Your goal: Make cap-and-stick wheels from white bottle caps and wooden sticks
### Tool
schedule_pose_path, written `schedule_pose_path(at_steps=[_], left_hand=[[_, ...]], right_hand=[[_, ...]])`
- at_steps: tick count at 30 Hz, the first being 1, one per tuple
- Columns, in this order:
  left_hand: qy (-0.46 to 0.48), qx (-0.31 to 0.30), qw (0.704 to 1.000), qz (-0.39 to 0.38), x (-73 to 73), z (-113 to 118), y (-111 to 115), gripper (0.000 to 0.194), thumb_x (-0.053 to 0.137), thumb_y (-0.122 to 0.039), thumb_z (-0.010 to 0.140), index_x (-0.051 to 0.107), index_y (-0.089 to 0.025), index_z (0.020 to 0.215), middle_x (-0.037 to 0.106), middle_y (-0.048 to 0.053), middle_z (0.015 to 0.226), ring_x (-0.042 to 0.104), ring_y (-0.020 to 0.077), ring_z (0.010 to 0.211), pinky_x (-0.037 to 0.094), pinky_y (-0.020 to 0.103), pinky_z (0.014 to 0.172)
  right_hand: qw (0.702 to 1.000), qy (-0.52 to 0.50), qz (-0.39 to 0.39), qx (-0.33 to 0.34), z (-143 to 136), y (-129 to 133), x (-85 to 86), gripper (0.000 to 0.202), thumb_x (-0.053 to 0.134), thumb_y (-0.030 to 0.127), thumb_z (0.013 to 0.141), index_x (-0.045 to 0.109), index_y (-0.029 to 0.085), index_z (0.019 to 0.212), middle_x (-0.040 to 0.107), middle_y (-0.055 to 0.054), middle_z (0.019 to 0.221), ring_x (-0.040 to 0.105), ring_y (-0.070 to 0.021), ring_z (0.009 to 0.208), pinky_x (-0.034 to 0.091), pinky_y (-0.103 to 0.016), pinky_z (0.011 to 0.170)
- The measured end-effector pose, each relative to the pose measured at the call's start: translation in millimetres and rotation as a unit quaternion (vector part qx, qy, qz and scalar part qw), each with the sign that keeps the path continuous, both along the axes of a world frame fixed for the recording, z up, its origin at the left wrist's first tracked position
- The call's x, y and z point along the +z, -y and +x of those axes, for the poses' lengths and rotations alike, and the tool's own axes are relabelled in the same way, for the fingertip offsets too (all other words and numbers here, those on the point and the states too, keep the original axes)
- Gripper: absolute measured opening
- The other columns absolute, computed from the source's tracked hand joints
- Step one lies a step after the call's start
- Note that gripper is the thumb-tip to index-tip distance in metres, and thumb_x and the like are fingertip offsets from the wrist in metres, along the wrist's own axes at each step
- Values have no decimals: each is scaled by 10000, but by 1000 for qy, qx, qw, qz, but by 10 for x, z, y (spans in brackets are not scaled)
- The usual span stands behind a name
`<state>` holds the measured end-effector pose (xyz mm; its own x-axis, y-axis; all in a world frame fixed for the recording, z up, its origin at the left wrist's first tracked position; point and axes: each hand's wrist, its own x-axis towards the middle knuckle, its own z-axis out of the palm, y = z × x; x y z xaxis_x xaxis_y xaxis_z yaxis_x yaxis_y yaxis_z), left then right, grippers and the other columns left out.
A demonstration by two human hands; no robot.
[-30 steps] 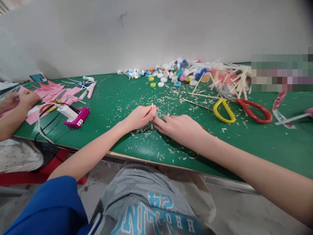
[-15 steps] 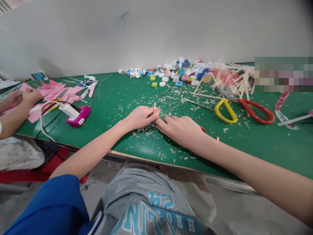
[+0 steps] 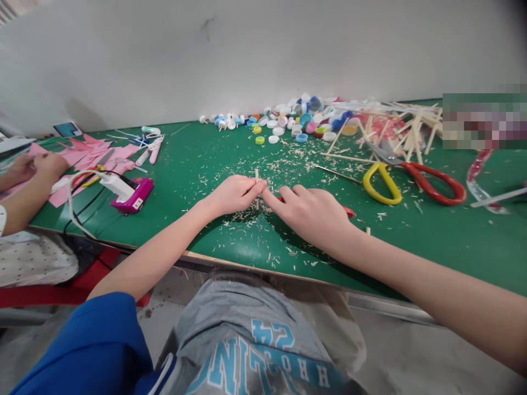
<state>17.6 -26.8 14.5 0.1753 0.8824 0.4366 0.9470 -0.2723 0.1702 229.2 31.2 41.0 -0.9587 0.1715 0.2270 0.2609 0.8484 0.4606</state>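
Near the front middle of the green table (image 3: 181, 164), my left hand (image 3: 236, 195) pinches a short pale wooden stick (image 3: 257, 174) that stands roughly upright, its ends showing above and below the fingers. Just to the right, my right hand (image 3: 310, 211) is closed around a red-handled tool (image 3: 349, 212); bits of red show at both sides of the hand, and the rest of the tool is hidden. The right index fingertip meets the left fingertips at the stick. Thin wood shavings (image 3: 290, 251) lie scattered around and beneath both hands.
Bottle caps (image 3: 304, 120) line the back wall. At right are wooden sticks (image 3: 415, 137), large scissors with yellow and red handles (image 3: 436, 184) and a thin metal rod (image 3: 337, 174). At left sit a magenta power adapter (image 3: 134, 197), pink paper (image 3: 88, 153) and another person's hands (image 3: 49, 164).
The stick now shows below my left fingers as well as above. My right hand has shifted slightly up and right, showing more red of the tool.
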Motion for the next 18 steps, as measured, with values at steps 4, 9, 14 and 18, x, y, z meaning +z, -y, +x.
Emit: schedule_pose_path(at_steps=[4,9,14,18], left_hand=[[-6,4,1000,-5,5,0,-3,692,156,-512,1081,568,-195,625,594,28,549,534,127,532,385,290,571],[-16,11,1000,-9,-1,-12,-12,701,143,-516,1082,591,-190,651,621,37,574,556,133,550,396,291,579],[-36,15,999,-13,6,-18,-11,700,134,-493,1084,619,-187,683,636,43,594,572,137,562,403,292,585],[-57,16,998,-15,32,-18,-3,685,141,-474,1082,639,-184,712,652,57,621,581,151,581,405,305,592]], right_hand=[[1000,8,-25,-3,-14,-18,2,483,346,53,989,568,151,1405,679,-79,843,588,-174,712,181,-321,523],[998,33,-56,-21,-30,-32,9,485,333,82,1014,534,162,1449,687,-85,885,588,-174,729,170,-326,525],[996,51,-70,-25,-27,-42,22,470,349,120,1037,515,166,1474,692,-92,921,606,-179,754,165,-325,530],[996,49,-68,-21,-26,-55,10,438,359,191,1062,517,170,1470,689,-90,901,609,-184,746,152,-329,527]])
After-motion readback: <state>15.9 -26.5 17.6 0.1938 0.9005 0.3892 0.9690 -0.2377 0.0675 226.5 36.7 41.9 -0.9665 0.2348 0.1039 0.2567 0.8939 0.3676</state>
